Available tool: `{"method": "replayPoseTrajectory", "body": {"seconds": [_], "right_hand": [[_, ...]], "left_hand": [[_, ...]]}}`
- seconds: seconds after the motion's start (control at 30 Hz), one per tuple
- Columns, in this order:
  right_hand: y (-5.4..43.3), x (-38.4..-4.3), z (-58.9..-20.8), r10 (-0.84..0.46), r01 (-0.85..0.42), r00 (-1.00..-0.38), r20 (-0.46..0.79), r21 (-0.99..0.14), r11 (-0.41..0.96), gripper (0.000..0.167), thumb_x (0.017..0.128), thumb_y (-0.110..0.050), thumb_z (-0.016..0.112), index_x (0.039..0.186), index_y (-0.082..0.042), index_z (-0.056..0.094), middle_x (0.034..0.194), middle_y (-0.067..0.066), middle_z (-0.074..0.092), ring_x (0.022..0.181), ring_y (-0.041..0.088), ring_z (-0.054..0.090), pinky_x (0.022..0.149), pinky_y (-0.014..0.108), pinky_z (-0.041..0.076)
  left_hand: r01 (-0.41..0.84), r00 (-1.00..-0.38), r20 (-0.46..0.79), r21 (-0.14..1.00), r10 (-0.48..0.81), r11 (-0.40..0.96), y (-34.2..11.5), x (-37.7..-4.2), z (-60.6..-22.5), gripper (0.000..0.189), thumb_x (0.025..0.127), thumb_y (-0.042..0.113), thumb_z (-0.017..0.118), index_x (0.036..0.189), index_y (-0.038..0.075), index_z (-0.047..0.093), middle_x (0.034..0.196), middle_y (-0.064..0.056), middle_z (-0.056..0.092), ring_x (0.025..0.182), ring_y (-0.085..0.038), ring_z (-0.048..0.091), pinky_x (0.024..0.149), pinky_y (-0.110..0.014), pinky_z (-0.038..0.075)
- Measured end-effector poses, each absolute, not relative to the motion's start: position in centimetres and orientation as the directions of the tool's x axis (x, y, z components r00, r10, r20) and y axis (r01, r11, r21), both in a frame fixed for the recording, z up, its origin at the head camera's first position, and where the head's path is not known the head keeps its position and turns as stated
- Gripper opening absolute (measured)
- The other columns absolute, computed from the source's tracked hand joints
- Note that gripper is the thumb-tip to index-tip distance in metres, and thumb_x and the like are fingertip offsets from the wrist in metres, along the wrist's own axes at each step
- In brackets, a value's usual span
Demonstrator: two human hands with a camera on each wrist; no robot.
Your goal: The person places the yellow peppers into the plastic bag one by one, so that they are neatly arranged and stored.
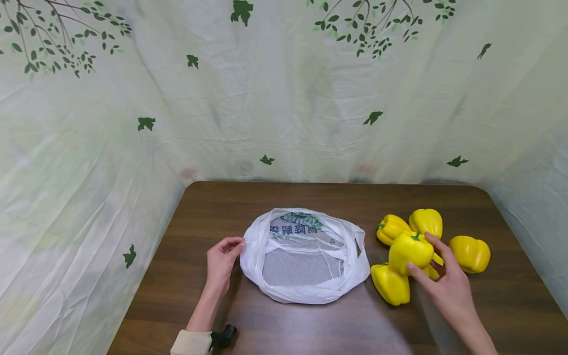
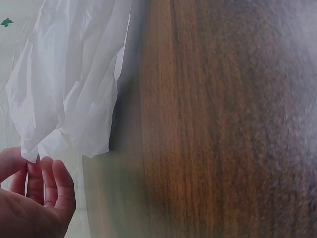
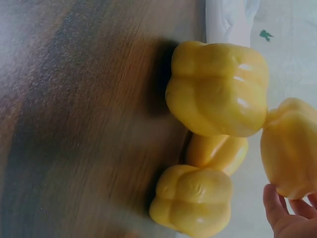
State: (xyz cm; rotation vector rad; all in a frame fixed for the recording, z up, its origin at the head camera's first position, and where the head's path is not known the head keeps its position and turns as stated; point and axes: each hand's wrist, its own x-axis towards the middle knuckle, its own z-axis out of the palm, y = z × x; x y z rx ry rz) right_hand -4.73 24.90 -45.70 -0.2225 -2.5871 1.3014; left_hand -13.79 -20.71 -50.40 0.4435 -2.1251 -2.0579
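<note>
Crinkled white plastic forms a bag [image 1: 301,297], its edge pinched by my left hand [image 1: 222,262]; my right hand [image 1: 449,280], spread wide, grips a glossy, lobed yellow pepper [image 1: 409,252].

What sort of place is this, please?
Probably a curtained-off workspace: leaf-printed fabric hangs around three sides of a wood-grain table bearing a white bag and yellow peppers.

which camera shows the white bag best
The head view: the white bag shows nearly whole, mouth open. Left wrist shows one side, pinched by the left hand; right wrist, only part behind a yellow pepper.
</note>
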Motion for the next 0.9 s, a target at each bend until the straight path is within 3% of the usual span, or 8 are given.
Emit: {"method": "replayPoseTrajectory", "body": {"seconds": [0.23,0.57,0.73,0.83,0.9], "right_hand": [[24.6,-5.2,-45.5,0.187,0.011,-0.974,0.125,-0.804,0.594,0.077,0.089,-0.032,0.074,0.152,-0.015,0.033,0.148,0.011,0.04,0.124,0.036,0.045,0.084,0.0,0.03],[24.1,-6.0,-45.5,0.127,-0.028,-0.983,0.132,-0.795,0.607,0.079,0.087,-0.034,0.076,0.152,-0.015,0.034,0.149,0.011,0.04,0.121,0.036,0.048,0.083,-0.001,0.031],[23.7,-6.5,-45.2,0.125,0.006,-0.988,0.09,-0.788,0.615,0.082,0.085,-0.04,0.076,0.152,-0.015,0.034,0.149,0.013,0.04,0.121,0.039,0.049,0.081,0.001,0.034],[23.5,-6.8,-45.0,0.118,0.018,-0.99,0.071,-0.784,0.621,0.083,0.085,-0.042,0.076,0.151,-0.014,0.035,0.148,0.015,0.04,0.121,0.039,0.049,0.091,0.02,0.047],[23.3,-7.0,-44.9,0.11,0.018,-0.992,0.064,-0.786,0.619,0.083,0.085,-0.042,0.076,0.151,-0.013,0.035,0.148,0.016,0.04,0.121,0.039,0.048,0.095,0.038,0.049]], "left_hand": [[-0.116,-0.947,-0.107,0.993,-0.302,0.01,-20.8,-13.8,-50.5,0.024,0.085,0.001,0.074,0.106,-0.01,0.069,0.09,-0.008,0.069,0.078,-0.013,0.062,0.073,-0.021,0.051],[-0.141,-0.949,-0.136,0.99,-0.283,0.0,-20.5,-13.3,-48.8,0.021,0.086,-0.003,0.072,0.104,-0.013,0.068,0.088,-0.01,0.069,0.077,-0.013,0.062,0.075,-0.026,0.052],[-0.148,-0.948,-0.138,0.989,-0.287,0.013,-20.7,-13.6,-49.7,0.023,0.086,-0.001,0.073,0.105,-0.012,0.068,0.09,-0.009,0.07,0.078,-0.013,0.062,0.074,-0.023,0.051],[-0.138,-0.944,-0.126,0.99,-0.304,0.019,-20.8,-13.8,-50.6,0.022,0.086,0.001,0.074,0.105,-0.009,0.07,0.09,-0.009,0.07,0.079,-0.013,0.063,0.074,-0.023,0.051],[-0.126,-0.945,-0.112,0.992,-0.307,0.027,-20.7,-13.7,-50.7,0.022,0.086,0.001,0.074,0.105,-0.009,0.07,0.09,-0.009,0.07,0.079,-0.013,0.063,0.073,-0.023,0.051]]}}
